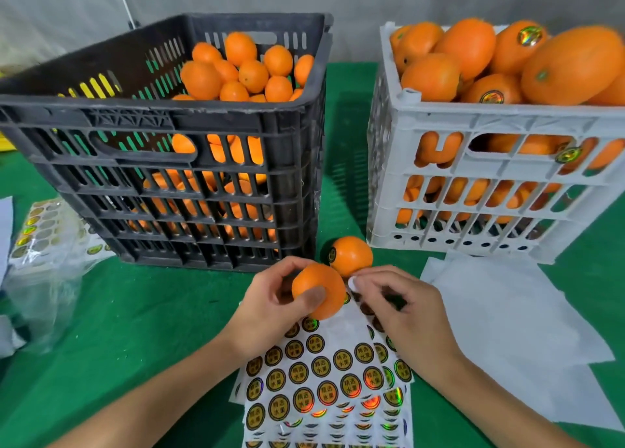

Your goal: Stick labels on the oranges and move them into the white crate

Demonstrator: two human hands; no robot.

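Observation:
My left hand [270, 299] grips an orange [319, 288] just above a sheet of round gold-and-black labels [324, 376]. My right hand [395, 302] pinches a single label [353, 283], white back showing, right beside that orange. A second orange [351, 255] carrying a label lies on the green table behind my hands. The black crate [162, 143] at the left holds several plain oranges. The white crate [490, 184] at the right is heaped with oranges, some showing labels.
More label sheets are stacked under the top one near the front edge. White backing paper [514, 315] lies at the right in front of the white crate. Used label sheets and clear plastic [44, 244] sit at the far left on the green cloth.

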